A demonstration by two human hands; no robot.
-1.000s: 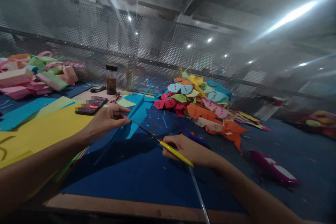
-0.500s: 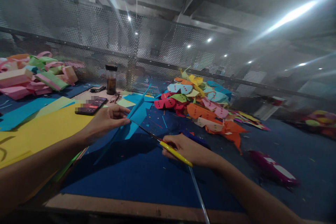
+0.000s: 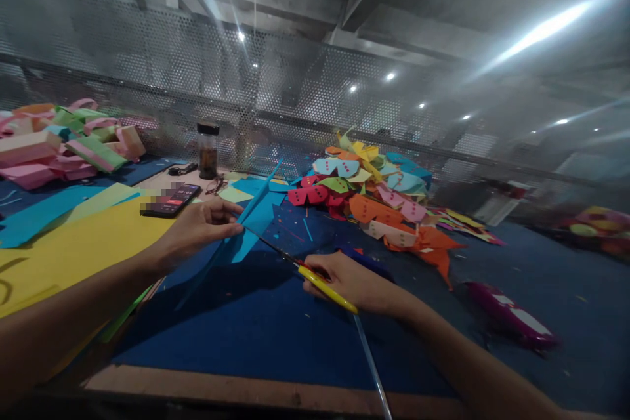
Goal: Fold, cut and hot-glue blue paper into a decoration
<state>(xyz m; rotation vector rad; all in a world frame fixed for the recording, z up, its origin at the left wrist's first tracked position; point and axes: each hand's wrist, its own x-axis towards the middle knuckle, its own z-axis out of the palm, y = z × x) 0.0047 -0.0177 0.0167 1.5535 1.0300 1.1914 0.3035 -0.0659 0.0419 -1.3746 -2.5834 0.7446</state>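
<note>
My left hand [image 3: 210,226] pinches a folded sheet of blue paper [image 3: 256,226] between thumb and fingers, holding it tilted above the table. A narrow strip of the same blue hangs down toward me below that hand. Wrapped in my right hand [image 3: 347,279] are scissors with yellow handles [image 3: 327,289]. Their blades point left and reach the paper's lower edge, close to my left fingertips; whether the blades are parted is hard to make out. Small blue and coloured scraps lie on the dark blue tabletop [image 3: 275,341] beyond the scissors.
Cut paper butterfly shapes [image 3: 388,193] are heaped at centre right, a purple pouch [image 3: 512,316] nearer me. At left lie yellow paper [image 3: 93,249], a phone [image 3: 170,201] and a pile of folded paper pieces [image 3: 63,144]. A dark-lidded jar [image 3: 208,152] stands by the perforated metal screen [image 3: 290,92].
Almost nothing differs. The whole view has shifted very slightly, while both hands, the scissors and the blue paper keep the same places relative to one another.
</note>
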